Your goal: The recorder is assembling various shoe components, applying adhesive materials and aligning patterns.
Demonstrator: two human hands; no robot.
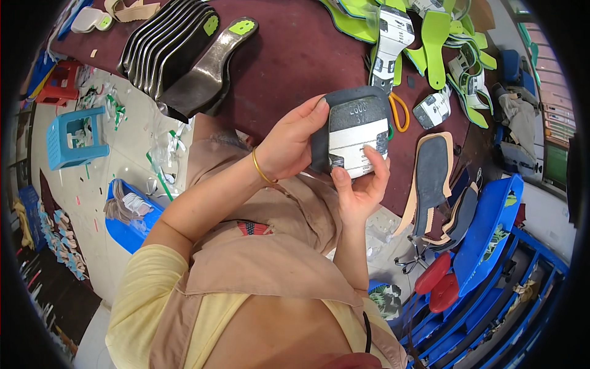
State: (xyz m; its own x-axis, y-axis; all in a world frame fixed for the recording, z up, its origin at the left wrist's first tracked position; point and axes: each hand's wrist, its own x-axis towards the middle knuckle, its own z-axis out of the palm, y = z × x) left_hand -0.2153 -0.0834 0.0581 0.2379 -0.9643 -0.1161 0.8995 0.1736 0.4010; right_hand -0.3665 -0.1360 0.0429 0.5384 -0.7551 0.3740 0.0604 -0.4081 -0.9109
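Above my lap I hold a dark rounded block with a white band [356,136], which looks like a shoe-sole part. A black sheet-like piece [319,150] lies behind it, its edge showing at the top and left. My left hand [287,146] grips the left side, thumb on the upper left corner of the black piece. My right hand [362,192] holds the lower right, its thumb and a fingertip against the white band. The fingers behind the block are hidden. To the right of the block lies an orange loop handle [401,112], probably of scissors.
Glossy dark sole-shaped pieces [166,46] stand nested at the table's far left. Lime-green straps and soles [435,46] pile up far right, near a smaller white-banded block [432,108]. Tan-edged insoles [431,172] lie at the right edge. Blue bins [491,234] and stools [77,136] flank me.
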